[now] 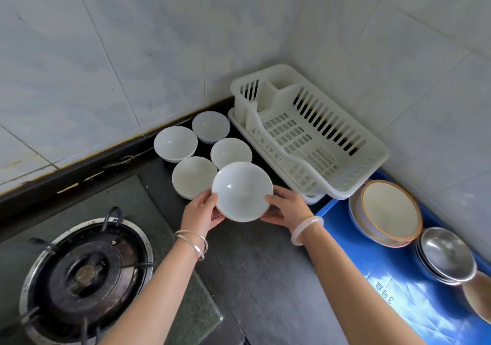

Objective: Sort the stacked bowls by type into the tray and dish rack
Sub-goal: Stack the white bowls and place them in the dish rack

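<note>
left hand [203,211] + right hand [288,209] grip bowl [242,190] by rim, mid-frame. 4 white bowls [231,152] already set out behind it. Rack [328,121] empty; rimmed stack [389,209], steel stack [446,254] lower right untouched. Under half done imo.

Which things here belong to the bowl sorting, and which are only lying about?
Belong: white bowl held in left hand and right hand; four white bowls on counter; orange-rimmed bowls; steel bowls; blue tray; dish rack.
Lying about: gas stove.
</note>
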`<state>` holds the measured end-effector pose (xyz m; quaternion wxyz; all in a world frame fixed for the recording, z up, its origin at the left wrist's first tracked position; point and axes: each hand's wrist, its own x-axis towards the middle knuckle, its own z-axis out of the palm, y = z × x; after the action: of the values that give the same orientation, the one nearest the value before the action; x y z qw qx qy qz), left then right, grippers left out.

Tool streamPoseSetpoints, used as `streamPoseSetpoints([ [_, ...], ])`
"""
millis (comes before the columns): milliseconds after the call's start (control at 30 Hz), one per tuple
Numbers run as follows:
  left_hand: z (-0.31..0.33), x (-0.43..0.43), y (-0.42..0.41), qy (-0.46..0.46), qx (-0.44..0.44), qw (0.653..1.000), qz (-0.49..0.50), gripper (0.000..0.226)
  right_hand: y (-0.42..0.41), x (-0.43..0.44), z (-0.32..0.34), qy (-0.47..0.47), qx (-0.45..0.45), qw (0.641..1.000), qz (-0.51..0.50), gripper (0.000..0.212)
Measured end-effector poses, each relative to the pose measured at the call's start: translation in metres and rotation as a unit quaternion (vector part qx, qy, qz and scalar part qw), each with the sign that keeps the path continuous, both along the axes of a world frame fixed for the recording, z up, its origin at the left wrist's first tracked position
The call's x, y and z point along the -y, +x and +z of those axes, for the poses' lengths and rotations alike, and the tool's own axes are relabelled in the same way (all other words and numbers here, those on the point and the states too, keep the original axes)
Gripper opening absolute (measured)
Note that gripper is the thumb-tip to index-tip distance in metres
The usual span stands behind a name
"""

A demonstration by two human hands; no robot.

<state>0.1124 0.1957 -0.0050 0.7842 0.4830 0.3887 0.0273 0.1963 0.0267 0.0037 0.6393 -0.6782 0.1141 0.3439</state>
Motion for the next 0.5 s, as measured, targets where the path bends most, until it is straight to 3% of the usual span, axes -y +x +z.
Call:
streamPoseSetpoints([
  [200, 0.039, 0.016, 0.083, 0.028, 0.044, 0.997, -0.056, 0.015, 0.066, 0.023, 0.046, 0.009, 0.063, 0.997, -0.05, 0.034],
  [333, 0.055, 0.027, 0.151, 0.023, 0.051, 0.995, -0.081, 0.023, 0.119, 0.035, 0.063, 0.021, 0.055, 0.994, -0.095, 0.023],
  [500, 0.047, 0.04, 0.228, 0.116, 0.025, 0.983, -0.137, 0.016, 0.178, 0.042, 0.055, 0.019, 0.038, 0.992, -0.121, 0.038],
])
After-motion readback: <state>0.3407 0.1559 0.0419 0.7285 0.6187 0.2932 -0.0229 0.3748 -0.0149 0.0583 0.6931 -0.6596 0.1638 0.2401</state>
